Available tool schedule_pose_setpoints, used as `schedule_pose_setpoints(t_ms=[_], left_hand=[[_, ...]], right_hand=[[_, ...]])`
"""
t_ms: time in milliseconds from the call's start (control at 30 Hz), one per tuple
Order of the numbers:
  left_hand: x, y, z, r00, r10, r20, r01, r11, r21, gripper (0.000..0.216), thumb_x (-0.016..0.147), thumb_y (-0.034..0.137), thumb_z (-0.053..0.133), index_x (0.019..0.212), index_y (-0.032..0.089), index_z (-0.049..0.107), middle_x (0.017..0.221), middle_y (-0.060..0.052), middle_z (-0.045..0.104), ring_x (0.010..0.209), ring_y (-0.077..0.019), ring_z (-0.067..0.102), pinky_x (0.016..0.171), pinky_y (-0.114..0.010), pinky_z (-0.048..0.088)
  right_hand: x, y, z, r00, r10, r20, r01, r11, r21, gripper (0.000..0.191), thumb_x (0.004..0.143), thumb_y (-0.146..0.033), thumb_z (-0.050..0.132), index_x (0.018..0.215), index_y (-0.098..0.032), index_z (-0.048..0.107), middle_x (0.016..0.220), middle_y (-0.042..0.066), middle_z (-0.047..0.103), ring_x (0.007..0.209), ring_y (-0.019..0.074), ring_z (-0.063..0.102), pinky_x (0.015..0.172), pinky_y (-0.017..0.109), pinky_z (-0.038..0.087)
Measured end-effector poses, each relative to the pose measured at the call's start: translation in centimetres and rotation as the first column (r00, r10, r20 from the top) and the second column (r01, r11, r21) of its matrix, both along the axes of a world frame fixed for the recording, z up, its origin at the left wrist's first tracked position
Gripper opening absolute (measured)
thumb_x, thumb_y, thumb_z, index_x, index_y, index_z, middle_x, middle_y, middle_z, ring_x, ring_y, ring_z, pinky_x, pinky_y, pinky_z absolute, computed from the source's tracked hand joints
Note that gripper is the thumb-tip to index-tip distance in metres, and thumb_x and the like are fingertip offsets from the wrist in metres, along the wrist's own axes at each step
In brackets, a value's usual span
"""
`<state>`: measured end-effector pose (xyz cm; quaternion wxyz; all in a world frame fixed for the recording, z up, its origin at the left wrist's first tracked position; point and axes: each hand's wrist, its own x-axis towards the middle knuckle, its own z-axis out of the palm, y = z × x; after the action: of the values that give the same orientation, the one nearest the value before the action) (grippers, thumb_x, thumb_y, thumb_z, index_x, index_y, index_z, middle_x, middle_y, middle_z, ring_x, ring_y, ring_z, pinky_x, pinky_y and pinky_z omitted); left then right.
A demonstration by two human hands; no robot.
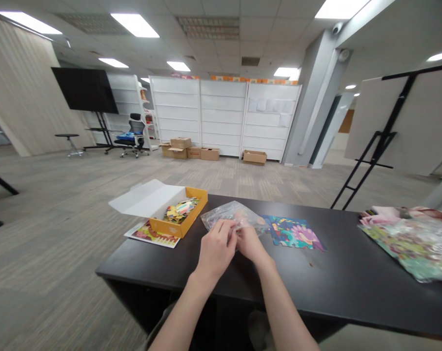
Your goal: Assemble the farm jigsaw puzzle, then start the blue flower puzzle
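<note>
A clear plastic bag (228, 209) lies over the black table's middle, with both hands at its near edge. My left hand (218, 243) is closed on the bag, its fingers bent toward the other hand. Beside it my right hand (249, 242) grips the bag too, its fingertips partly behind the plastic. What the bag contains is hard to make out. Just right of the hands is a partly joined jigsaw puzzle (297, 231) in blue, purple and pink. To the left stands an open yellow box (195, 222) holding loose puzzle pieces (180, 209).
Under the box sits a picture sheet (162, 237). A plastic-wrapped bundle (422, 243) lies on the right of the black table (221, 273). Beyond are cardboard boxes (210, 154), an office chair (133, 135) and a black easel stand (380, 146).
</note>
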<state>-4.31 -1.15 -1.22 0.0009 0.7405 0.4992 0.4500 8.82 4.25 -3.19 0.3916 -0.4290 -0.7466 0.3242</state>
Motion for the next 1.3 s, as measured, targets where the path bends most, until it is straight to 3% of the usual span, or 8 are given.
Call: schedule_pose_setpoints(t_ms=[200,300,367,467,600,833,1100,1300], left_hand=[[0.5,0.0,0.1,0.994,-0.014,-0.112,0.025,0.994,0.106,0.03,0.089,0.007,0.052,0.115,0.021,0.06,0.118,-0.007,0.067,0.115,-0.0241,0.059,0.104,-0.042,0.049],[1.4,-0.5,0.3,0.977,-0.001,-0.211,0.013,0.998,0.057,0.036,0.087,0.013,0.058,0.122,0.021,0.059,0.129,-0.008,0.064,0.125,-0.0274,0.054,0.108,-0.045,0.046],[2.2,-0.7,0.1,0.96,0.034,-0.278,-0.031,0.999,0.014,0.04,0.087,0.017,0.061,0.127,0.021,0.057,0.138,-0.009,0.061,0.131,-0.0301,0.05,0.108,-0.048,0.044],[3.3,-0.6,-0.6,0.923,0.065,-0.38,-0.096,0.993,-0.063,0.048,0.087,0.016,0.061,0.134,0.02,0.054,0.142,-0.011,0.058,0.129,-0.032,0.051,0.103,-0.049,0.045],[4.2,0.2,-1.1,0.868,0.06,-0.493,-0.15,0.978,-0.146,0.041,0.088,0.009,0.054,0.128,0.02,0.059,0.134,-0.011,0.063,0.121,-0.0317,0.057,0.096,-0.048,0.046],[2.8,1.6,-1.1,0.825,0.045,-0.563,-0.204,0.953,-0.223,0.036,0.086,0.0,0.046,0.107,0.019,0.067,0.115,-0.009,0.071,0.113,-0.0286,0.062,0.095,-0.046,0.042],[1.0,2.4,-0.3,0.812,0.076,-0.579,-0.29,0.913,-0.286,0.041,0.086,0.0,0.039,0.11,0.019,0.066,0.117,-0.01,0.072,0.116,-0.0252,0.063,0.099,-0.042,0.041],[1.6,1.0,1.7,0.79,0.001,-0.613,-0.311,0.862,-0.4,0.047,0.086,0.011,0.051,0.132,0.012,0.056,0.135,-0.017,0.064,0.128,-0.0323,0.056,0.105,-0.047,0.041]], right_hand=[[3.6,-2.2,1.3,0.998,0.021,0.067,-0.03,0.99,0.135,0.029,0.086,-0.026,0.061,0.113,-0.019,0.07,0.117,0.011,0.072,0.102,0.0254,0.067,0.088,0.04,0.055],[7.9,-3.2,2.0,0.992,0.096,0.084,-0.093,0.995,-0.044,0.023,0.088,-0.03,0.059,0.105,-0.02,0.071,0.098,0.006,0.075,0.088,0.0217,0.07,0.08,0.035,0.056],[10.9,-3.1,1.8,0.992,-0.049,0.117,0.061,0.993,-0.105,0.026,0.091,-0.033,0.053,0.105,-0.018,0.069,0.082,0.005,0.073,0.075,0.0214,0.07,0.07,0.034,0.056],[14.0,-2.3,0.6,0.884,-0.365,0.291,0.357,0.93,0.082,0.025,0.091,-0.03,0.052,0.1,-0.016,0.07,0.089,0.009,0.073,0.083,0.0244,0.069,0.08,0.039,0.053],[14.0,-2.0,-0.8,0.748,-0.457,0.481,0.372,0.889,0.265,0.028,0.089,-0.031,0.062,0.112,-0.018,0.07,0.118,0.014,0.068,0.111,0.0285,0.062,0.099,0.042,0.045],[11.9,-2.6,0.1,0.584,-0.487,0.65,0.467,0.856,0.222,0.03,0.091,-0.039,0.064,0.112,-0.018,0.07,0.117,0.014,0.067,0.112,0.0299,0.06,0.096,0.04,0.042],[13.3,-2.9,0.7,0.589,-0.488,0.644,0.506,0.844,0.176,0.021,0.085,-0.03,0.064,0.1,-0.018,0.072,0.109,0.012,0.069,0.104,0.0278,0.061,0.089,0.036,0.041],[16.1,-4.6,1.0,0.696,-0.391,0.603,0.441,0.895,0.071,0.03,0.074,-0.017,0.065,0.103,-0.018,0.073,0.103,0.009,0.07,0.098,0.0239,0.062,0.086,0.031,0.042]])
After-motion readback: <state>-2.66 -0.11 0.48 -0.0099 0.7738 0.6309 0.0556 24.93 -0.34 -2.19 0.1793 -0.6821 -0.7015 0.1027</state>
